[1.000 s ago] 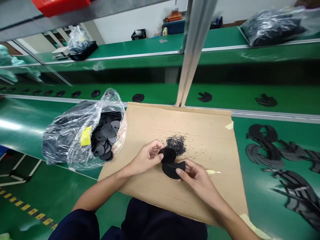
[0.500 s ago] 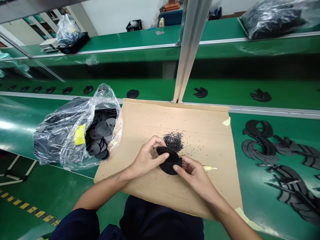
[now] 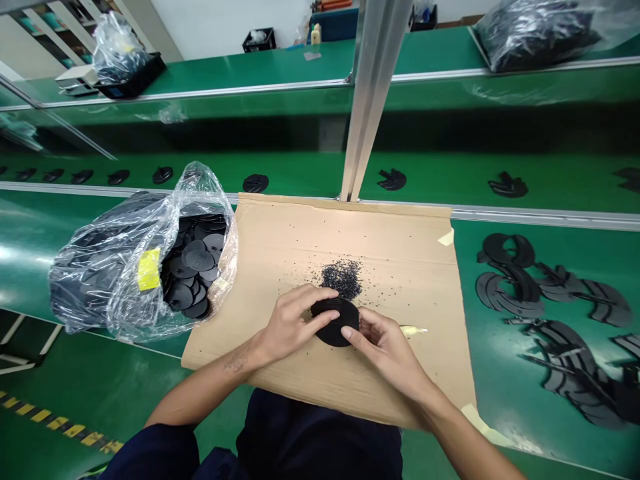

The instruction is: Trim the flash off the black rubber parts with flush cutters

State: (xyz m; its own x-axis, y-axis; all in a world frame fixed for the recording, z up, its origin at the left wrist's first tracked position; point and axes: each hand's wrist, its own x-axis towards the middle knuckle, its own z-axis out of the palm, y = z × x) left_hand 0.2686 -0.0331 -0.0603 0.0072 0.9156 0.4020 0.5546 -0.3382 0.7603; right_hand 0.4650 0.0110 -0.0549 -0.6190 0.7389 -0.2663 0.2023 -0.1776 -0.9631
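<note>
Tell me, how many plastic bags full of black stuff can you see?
3: one big bag left of the cardboard, one on the shelf at top right, one small bag at top left. Others may be out of view.

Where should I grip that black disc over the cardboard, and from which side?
Probably by its rim, from opposite sides: the black disc is thin and flat, and the left hand and right hand already pinch its left and right edges over the cardboard sheet.

bag of discs (image 3: 145, 267); cardboard sheet (image 3: 400, 267); black crumbs (image 3: 341, 278)
</note>
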